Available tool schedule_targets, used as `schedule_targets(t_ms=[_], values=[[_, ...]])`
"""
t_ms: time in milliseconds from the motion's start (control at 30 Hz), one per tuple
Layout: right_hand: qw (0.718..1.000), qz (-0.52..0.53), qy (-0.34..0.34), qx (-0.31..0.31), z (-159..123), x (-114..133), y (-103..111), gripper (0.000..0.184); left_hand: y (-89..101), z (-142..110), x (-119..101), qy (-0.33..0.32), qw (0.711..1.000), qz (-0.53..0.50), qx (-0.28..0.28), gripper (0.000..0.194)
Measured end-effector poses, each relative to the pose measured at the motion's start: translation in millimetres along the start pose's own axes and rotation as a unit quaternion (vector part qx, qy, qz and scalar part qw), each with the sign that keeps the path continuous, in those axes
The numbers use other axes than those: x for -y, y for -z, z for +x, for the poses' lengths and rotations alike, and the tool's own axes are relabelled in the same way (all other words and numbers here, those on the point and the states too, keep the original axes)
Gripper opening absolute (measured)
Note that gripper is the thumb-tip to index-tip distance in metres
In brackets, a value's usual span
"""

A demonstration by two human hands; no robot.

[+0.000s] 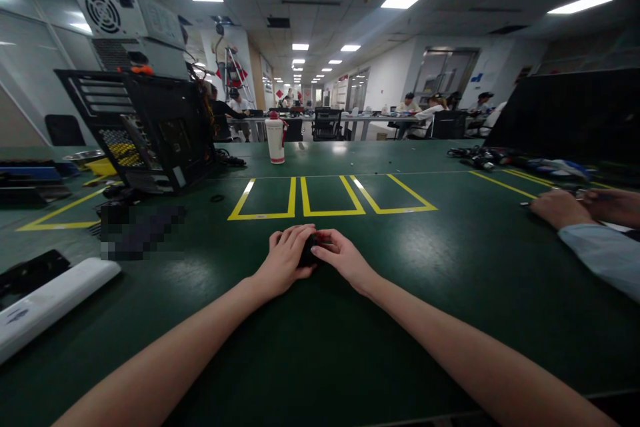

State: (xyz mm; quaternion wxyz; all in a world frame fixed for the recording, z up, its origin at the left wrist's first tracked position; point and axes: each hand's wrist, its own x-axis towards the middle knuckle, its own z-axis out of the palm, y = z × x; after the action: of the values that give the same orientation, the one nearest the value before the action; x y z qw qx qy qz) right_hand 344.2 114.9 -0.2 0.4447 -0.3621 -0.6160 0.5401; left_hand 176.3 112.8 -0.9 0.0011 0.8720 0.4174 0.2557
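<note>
Low over the green table (320, 347), in the middle of the head view, both my hands meet at a small black object (308, 251). My left hand (286, 255) is wrapped over its left side, fingers curled. From the right, my right hand (345, 257) presses thumb and fingertips to its right edge. The fingers hide most of the object, so its kind cannot be made out. Just beyond my hands lie the yellow tape outlines (333, 213) on the tabletop.
At the left stands an open black computer case (150, 130) with a power supply (113, 13) stacked above it. A long white object (55, 303) lies nearer me. A lidded cup (275, 140) stands farther back. Another person's hands (563, 208) work at the right, near several cables (477, 157).
</note>
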Motion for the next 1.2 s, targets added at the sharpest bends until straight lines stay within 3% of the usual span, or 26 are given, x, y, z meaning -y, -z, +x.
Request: schedule_targets(t_ms=[333, 633, 800, 1033, 1200], values=[[0.999, -0.002, 0.031, 0.044, 2.2, -0.7, 2.6, 0.030, -4.2, 2.1, 1.8, 0.003, 1.000, 0.017, -0.012, 0.062], [0.999, -0.021, 0.018, 0.025, 0.3, 6.8, 0.9, 0.020, -1.3, 1.2, 1.4, -0.003, 1.000, 0.014, -0.002, 0.061], [0.999, -0.051, -0.002, 0.008, 0.5, 7.2, 1.2, 0.029, -0.2, 1.5, 0.5, -0.001, 1.000, 0.011, 0.001, 0.061], [0.997, -0.008, 0.019, 0.072, 1.5, 4.7, 5.9, 0.029, -1.7, 1.0, 0.0, -0.001, 1.000, 0.018, -0.005, 0.062], [0.997, -0.015, 0.038, 0.059, 3.9, -2.9, 5.3, 0.033, -4.0, 2.5, 2.1, -0.011, 0.999, 0.025, -0.020, 0.062]])
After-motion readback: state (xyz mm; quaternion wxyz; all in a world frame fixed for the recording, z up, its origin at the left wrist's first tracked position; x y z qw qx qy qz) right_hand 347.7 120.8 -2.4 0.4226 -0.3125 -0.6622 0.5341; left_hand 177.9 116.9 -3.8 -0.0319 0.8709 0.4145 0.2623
